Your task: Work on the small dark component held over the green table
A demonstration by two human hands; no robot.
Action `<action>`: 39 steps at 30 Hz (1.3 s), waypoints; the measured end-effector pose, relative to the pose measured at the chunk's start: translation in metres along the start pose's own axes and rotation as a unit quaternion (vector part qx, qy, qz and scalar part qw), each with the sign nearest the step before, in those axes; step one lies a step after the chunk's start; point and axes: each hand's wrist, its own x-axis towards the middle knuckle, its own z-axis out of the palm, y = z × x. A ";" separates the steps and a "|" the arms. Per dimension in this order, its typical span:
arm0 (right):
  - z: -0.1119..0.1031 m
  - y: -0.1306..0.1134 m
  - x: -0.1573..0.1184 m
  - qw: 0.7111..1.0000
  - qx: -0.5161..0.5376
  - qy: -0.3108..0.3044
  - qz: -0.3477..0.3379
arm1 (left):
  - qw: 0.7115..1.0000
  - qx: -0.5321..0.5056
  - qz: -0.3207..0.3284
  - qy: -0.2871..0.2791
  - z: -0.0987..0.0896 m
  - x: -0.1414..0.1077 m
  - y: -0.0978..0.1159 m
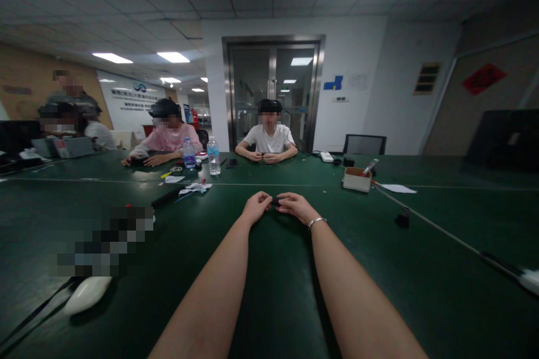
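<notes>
A small black object (pixel 275 201) sits between my two hands, just above or on the green table (pixel 278 269); it is too small and dark to name its kind. My left hand (pixel 256 206) pinches its left end with thumb and fingertips. From the other side, the fingers of my right hand (pixel 297 206) close on its right end. A silver bracelet (pixel 317 223) circles my right wrist. Both forearms stretch forward over the table.
Left of my arms lie a white rounded object (pixel 89 295) with a strap, and papers (pixel 196 188). Water bottles (pixel 214 157) stand beyond. On the right are a small cardboard box (pixel 357 179), a black clip-like item (pixel 403 217) and a cable (pixel 438 228). People (pixel 269 137) sit opposite.
</notes>
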 end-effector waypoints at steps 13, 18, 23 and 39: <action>0.000 -0.001 -0.001 1.000 0.010 0.001 -0.004 | 0.999 -0.023 -0.016 -0.018 -0.001 -0.002 0.006; -0.001 0.000 -0.001 1.000 0.004 -0.002 -0.006 | 0.999 -0.041 -0.003 -0.012 -0.001 0.000 0.002; -0.001 0.000 0.000 1.000 -0.001 -0.003 -0.004 | 0.999 -0.028 -0.011 -0.023 -0.002 -0.003 0.006; 0.000 0.000 0.000 1.000 0.008 0.006 -0.001 | 1.000 -0.024 0.002 -0.015 -0.003 -0.003 0.004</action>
